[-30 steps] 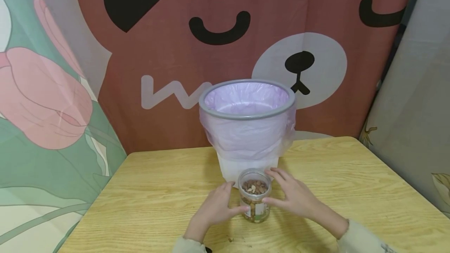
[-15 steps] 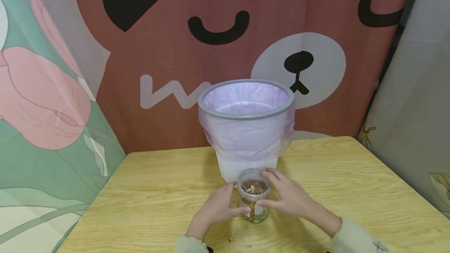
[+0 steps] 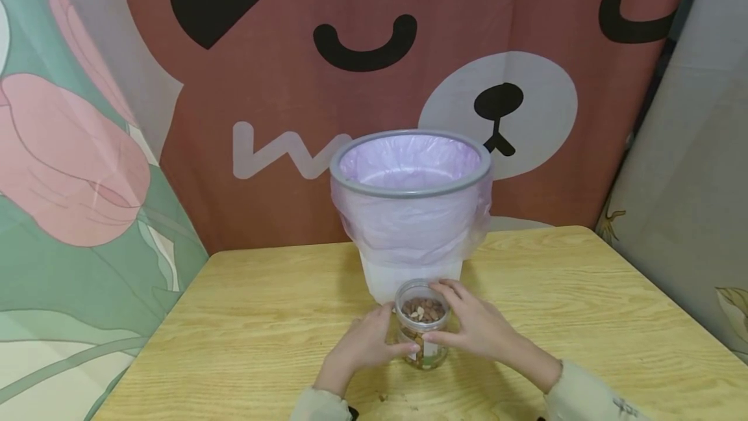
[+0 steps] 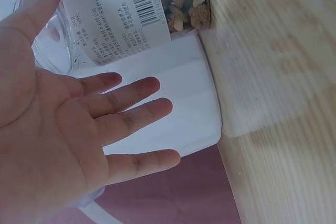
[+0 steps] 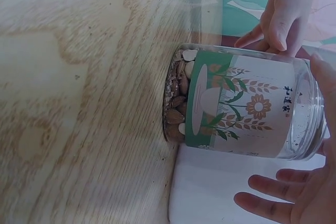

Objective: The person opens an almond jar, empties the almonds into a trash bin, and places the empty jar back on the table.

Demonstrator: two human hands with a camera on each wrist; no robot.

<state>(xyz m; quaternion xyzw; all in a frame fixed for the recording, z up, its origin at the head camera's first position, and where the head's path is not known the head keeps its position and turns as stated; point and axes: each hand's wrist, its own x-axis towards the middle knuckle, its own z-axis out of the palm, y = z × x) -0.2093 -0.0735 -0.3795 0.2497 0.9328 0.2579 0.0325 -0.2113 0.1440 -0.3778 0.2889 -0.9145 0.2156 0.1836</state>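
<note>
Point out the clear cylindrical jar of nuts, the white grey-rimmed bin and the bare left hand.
Clear cylindrical jar of nuts [image 5: 244,103]: right wrist view, printed label.
White grey-rimmed bin [image 3: 387,280]: head view, lower wall.
Bare left hand [image 4: 63,121]: left wrist view, palm.

I work in soft, moderate light whose source I cannot make out. Beyond the almond jar [image 3: 423,326], the lilac bin liner [image 3: 411,226] shines palely along its inner wall, while the bear-print curtain [image 3: 263,76] behind it looks duller. A faint, soft-edged shadow darkens the wooden tabletop [image 3: 234,336] right of the jar, under my right hand [image 3: 476,323]. The wide lens splays the curtains at either side of the jar outward. My left wrist view is cool and hazy, the small print on the jar's label [image 4: 118,19] softly rendered. In my right wrist view, glints line the jar's clear rim, and washed-out patches pale the tabletop away from it.
</note>
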